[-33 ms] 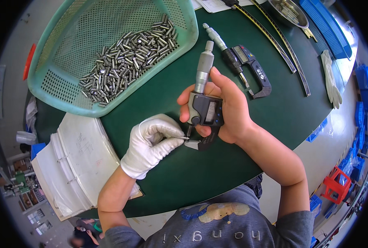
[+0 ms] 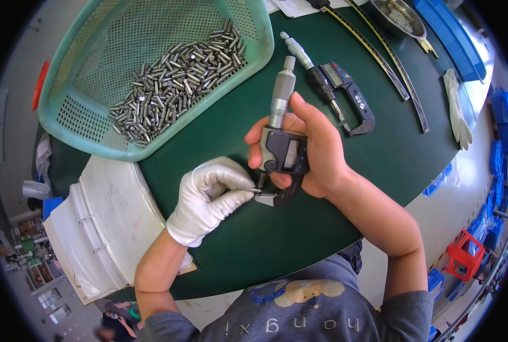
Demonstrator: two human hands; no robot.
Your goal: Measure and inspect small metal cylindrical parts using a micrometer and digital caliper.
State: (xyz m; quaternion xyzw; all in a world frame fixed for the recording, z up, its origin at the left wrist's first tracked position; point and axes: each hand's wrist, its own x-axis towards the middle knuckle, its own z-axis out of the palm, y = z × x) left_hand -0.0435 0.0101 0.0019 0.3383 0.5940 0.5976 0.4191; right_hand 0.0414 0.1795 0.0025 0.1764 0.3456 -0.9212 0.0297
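My right hand (image 2: 316, 151), bare, is wrapped round a digital micrometer (image 2: 286, 149) with a grey thimble and a small display. Its frame points toward me, and its jaws are at the lower end. In a white glove, my left hand (image 2: 211, 199) pinches a small metal pin (image 2: 256, 191) between thumb and forefinger. The pin's end lies between the micrometer's measuring faces; whether both faces touch it is too small to tell. Several similar metal pins (image 2: 177, 85) lie heaped in a green plastic basket (image 2: 114, 149) at the far left.
A second digital micrometer (image 2: 353, 100) lies beyond my right hand. Farther right are two dark strips (image 2: 388, 68), a white glove (image 2: 457, 111), a metal bowl (image 2: 422, 25) and a blue basket (image 2: 456, 45). An open ring binder (image 2: 117, 222) lies left on the green table (image 2: 248, 251).
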